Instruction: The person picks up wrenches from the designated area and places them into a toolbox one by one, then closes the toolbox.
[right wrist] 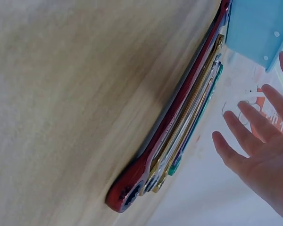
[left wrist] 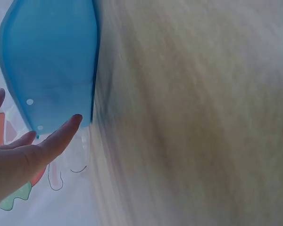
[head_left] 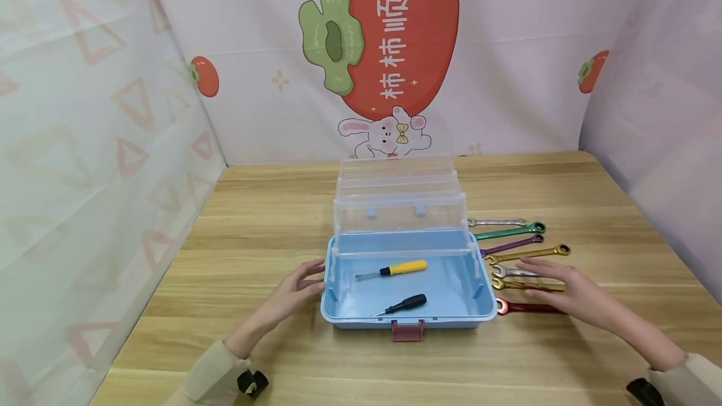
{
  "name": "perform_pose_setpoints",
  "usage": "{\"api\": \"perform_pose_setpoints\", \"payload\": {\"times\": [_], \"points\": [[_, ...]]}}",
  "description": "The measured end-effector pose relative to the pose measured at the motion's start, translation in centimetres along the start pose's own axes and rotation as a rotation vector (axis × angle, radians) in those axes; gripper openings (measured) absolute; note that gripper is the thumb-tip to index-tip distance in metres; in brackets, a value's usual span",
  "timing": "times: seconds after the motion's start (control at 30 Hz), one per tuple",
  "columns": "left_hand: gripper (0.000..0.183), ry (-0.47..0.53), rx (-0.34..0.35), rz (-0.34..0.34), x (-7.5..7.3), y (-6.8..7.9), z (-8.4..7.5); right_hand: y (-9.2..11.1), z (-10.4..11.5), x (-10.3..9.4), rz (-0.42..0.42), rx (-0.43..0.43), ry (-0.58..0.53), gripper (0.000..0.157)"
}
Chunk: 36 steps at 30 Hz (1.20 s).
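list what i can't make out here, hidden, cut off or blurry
Head: right end of the red wrench, hidden by the right hand.
Left wrist: upper part of the box, cut off by the top edge; part of the left hand, by the left edge.
Right wrist: any markings on the red wrench, too blurred.

In the head view before us, a right hand (head_left: 555, 287) hides the right ends of a silver wrench (head_left: 507, 272), gold wrench (head_left: 521, 284) and red wrench (head_left: 524, 307), while a printed persimmon (head_left: 429, 30) is cropped by the top edge.
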<state>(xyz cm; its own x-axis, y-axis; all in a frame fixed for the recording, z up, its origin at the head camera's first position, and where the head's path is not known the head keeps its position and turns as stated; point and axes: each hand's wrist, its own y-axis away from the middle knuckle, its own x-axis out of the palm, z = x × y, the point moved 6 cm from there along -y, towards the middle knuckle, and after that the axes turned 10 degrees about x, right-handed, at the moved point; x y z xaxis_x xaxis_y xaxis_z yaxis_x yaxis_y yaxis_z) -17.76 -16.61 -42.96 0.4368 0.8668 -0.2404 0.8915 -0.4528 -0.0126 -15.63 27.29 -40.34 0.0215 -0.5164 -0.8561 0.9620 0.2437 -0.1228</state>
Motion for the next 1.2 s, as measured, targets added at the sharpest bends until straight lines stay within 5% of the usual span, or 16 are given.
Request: {"api": "perform_pose_setpoints", "payload": {"times": [0.33, 0.87, 1.2], "points": [[0.054, 0.124, -0.033, -0.027, 0.5, 0.1, 0.8, 0.6, -0.9, -0.1, -0.007, -0.022, -0.042, 0.035], [0.052, 0.22, -0.08, -0.076, 1.0, 0.0, 1.2, 0.9, -2.4, 1.5, 0.144, -0.106, -0.169, 0.028], [0.052, 0.225, -0.077, -0.076, 1.0, 0.0, 1.3, 0.7, -2.5, 2.2, 0.155, -0.093, -0.028, 0.026]]}}
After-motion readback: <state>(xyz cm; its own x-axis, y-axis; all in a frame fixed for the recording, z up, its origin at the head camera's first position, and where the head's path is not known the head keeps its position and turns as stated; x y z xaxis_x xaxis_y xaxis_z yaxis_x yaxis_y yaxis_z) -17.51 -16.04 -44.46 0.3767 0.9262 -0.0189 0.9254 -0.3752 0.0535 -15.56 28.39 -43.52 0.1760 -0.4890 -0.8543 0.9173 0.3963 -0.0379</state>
